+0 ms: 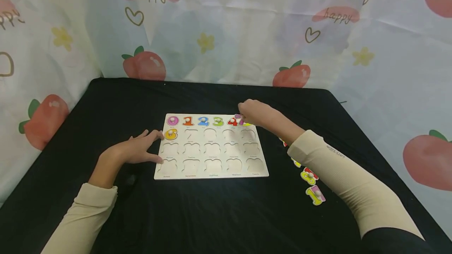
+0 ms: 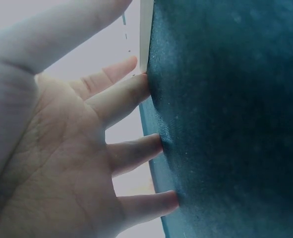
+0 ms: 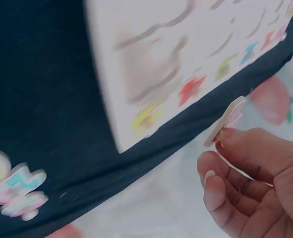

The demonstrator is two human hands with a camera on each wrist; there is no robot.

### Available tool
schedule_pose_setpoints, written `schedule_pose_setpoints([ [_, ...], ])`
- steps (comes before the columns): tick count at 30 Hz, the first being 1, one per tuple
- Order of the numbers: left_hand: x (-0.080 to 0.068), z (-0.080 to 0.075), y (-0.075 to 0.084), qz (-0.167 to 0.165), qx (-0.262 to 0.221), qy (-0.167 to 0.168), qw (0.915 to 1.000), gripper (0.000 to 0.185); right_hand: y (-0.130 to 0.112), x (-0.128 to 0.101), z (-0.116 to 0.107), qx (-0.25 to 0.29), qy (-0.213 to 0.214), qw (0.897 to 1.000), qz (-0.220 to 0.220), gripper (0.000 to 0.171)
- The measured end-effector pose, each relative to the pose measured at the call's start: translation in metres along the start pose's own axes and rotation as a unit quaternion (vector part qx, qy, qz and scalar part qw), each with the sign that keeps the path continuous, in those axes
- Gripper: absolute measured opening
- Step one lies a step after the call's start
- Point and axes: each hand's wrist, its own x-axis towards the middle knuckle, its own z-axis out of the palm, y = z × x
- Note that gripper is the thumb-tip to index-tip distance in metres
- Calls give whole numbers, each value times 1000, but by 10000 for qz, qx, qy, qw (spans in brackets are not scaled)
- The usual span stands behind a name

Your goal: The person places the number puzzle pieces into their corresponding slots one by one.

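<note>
A white number puzzle board (image 1: pixel 201 165) lies on the black cloth. Coloured number pieces 0 to 5 fill its top row, and a yellow 6 (image 1: pixel 171 134) sits at the left of the second row. At the board's left edge, my left hand (image 1: pixel 135 148) rests with spread fingers, thumb and fingertips touching the rim. My right hand (image 1: pixel 257 112) is over the top right corner, pinching a purple number piece (image 3: pixel 231 121) between thumb and fingers. In the head view this piece overlaps the 4 and 5, and the hand partly hides it.
Several loose number pieces lie right of the board, among them a red-and-yellow one (image 1: pixel 309 175) and a yellow-and-pink one (image 1: pixel 315 195). My right forearm passes over some of them. A fruit-print curtain (image 1: pixel 219 22) hangs behind the black-covered table (image 1: pixel 212 218).
</note>
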Motion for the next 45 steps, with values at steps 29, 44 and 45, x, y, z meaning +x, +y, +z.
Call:
schedule_pose_setpoints([
  [29,3,0,-4,-73,-80,-6,9999,78,-92,66,18,235,-292,9941,-1015,9],
  [44,4,0,-8,-87,-46,-35,9999,78,-108,79,17,350,-282,9898,-1354,10],
  [45,4,0,-8,-82,-47,-28,10000,78,-109,80,17,359,-284,9897,-1358,10],
])
